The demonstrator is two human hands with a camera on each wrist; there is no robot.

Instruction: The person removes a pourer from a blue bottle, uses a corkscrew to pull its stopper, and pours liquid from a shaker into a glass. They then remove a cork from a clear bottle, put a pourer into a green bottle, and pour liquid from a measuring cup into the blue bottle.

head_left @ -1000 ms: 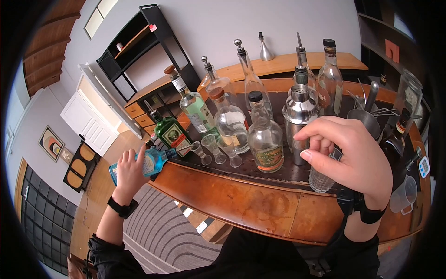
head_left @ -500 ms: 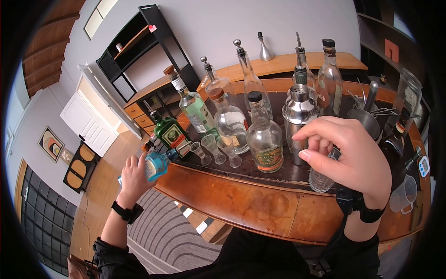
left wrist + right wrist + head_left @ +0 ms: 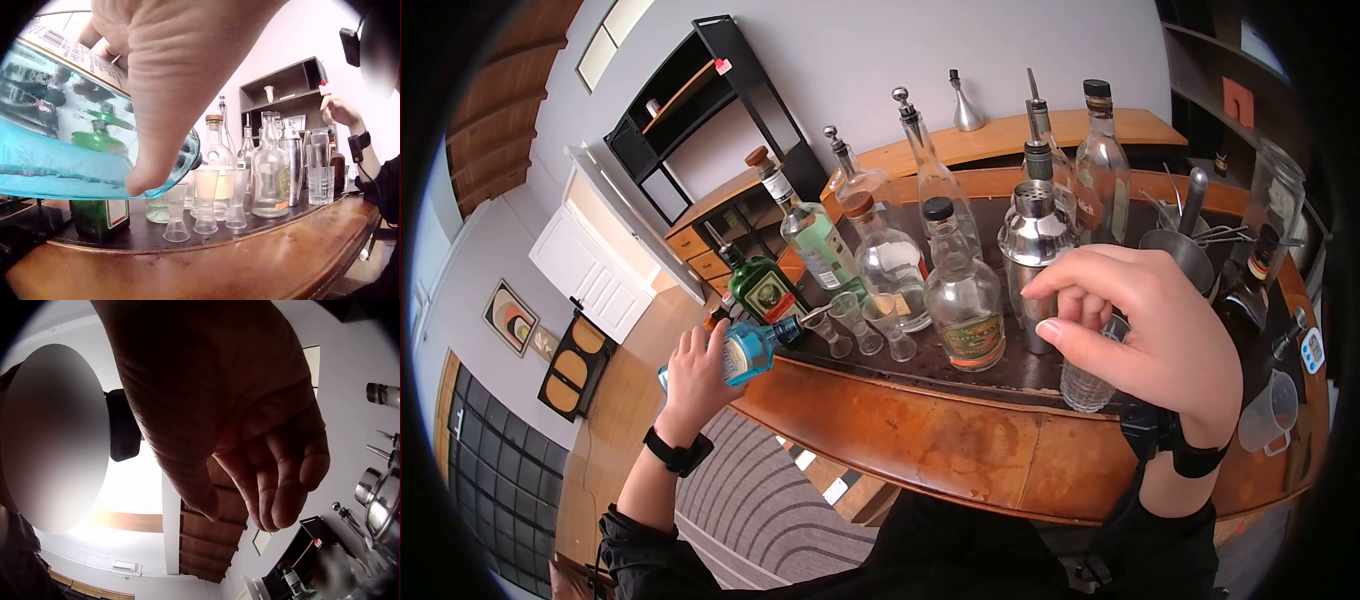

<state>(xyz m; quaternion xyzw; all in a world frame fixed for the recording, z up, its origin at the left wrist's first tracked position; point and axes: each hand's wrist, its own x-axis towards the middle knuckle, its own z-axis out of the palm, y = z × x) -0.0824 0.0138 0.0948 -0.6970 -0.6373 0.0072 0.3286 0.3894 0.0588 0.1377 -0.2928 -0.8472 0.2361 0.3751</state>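
My left hand grips a blue bottle, tilted nearly level, its spout over the leftmost of three small clear glasses. In the left wrist view, blue liquid lies along the lower side of the blue bottle, and the three glasses stand in a row. My right hand hangs loosely curled in front of the steel shaker and above a cut-glass tumbler; nothing is in it. The right wrist view shows that hand with bent, empty fingers.
Behind the glasses stand a green bottle and several clear bottles, one with an orange-trimmed label near the front. At the right are a metal cup, a dark bottle, a plastic jug and a timer. The brown leather edge curves along the front.
My left hand has moved right with the blue bottle, bringing its spout from left of the glasses to the leftmost one. The right hand has barely moved; the view has shifted slightly.
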